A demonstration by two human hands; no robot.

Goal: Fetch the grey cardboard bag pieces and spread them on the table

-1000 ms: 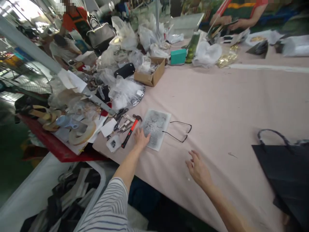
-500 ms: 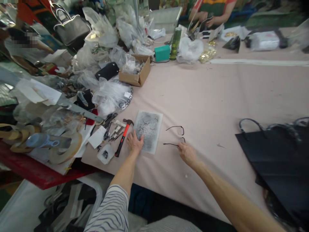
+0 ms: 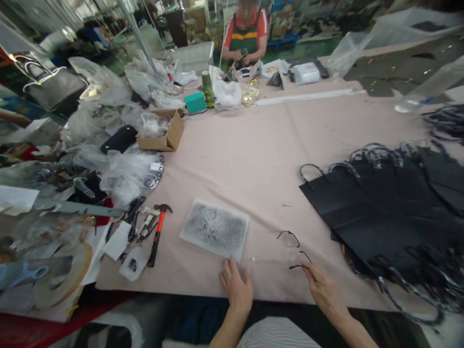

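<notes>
My right hand pinches a temple of black-framed eyeglasses, which lie near the front of the pink-covered table. Palm down, my left hand rests with its fingers stretched out at the near edge of a pale slab with a worn, grey-speckled top. Left of the slab is a claw hammer with a red and black handle. Beside it stand a small tub with dark bits inside and several slim hand tools.
Black bags with handles are stacked on the right. A cardboard box, plastic bags and tape rolls crowd the left. Across the table, a co-worker handles something small behind a green bottle.
My view has swung right. The slab has turned so its long side runs crosswise. My left hand has slid off its top to its near edge, and the eyeglasses have moved right with my right hand.
</notes>
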